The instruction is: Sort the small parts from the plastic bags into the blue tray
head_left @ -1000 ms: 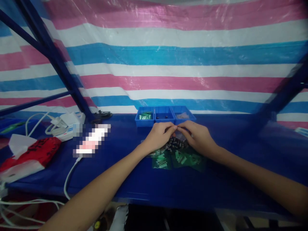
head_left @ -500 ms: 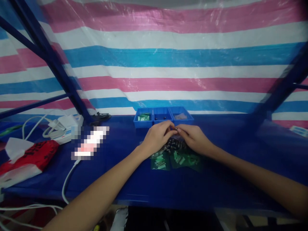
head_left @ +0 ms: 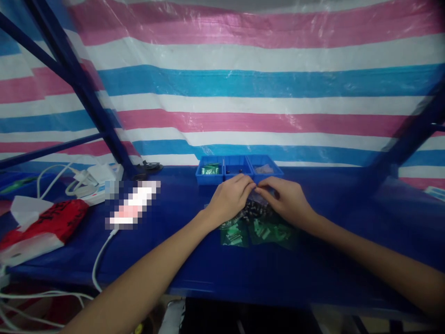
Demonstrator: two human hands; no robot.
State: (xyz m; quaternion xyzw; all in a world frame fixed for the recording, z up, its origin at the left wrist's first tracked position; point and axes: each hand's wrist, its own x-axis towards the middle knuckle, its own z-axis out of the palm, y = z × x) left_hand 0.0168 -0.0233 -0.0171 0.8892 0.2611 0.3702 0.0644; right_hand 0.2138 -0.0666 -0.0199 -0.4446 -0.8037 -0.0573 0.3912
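Observation:
My left hand [head_left: 232, 197] and my right hand [head_left: 288, 197] meet at the fingertips, both closed in a pinch. Whatever sits between the fingers is too small and hidden to make out. Just below them lies a pile of small dark and shiny metal parts [head_left: 255, 209], partly covered by my hands. In front of the pile, nearer to me, are a green-tinted bag [head_left: 234, 234] and another green-tinted bag [head_left: 271, 232], both with pale slim pieces showing inside.
Behind my hands stands a blue three-part tray [head_left: 237, 180] with green packets [head_left: 210, 169] in its left section. At left lie a blurred-out bright object [head_left: 134, 204] on a white cable [head_left: 100, 257], a red tissue pack [head_left: 59, 222] and a white power strip [head_left: 111, 178]. Blue frame bars flank the table.
The fingertips of both hands have closed further together, and the small dark thing seen between them is now hidden. The whole view has shifted slightly.

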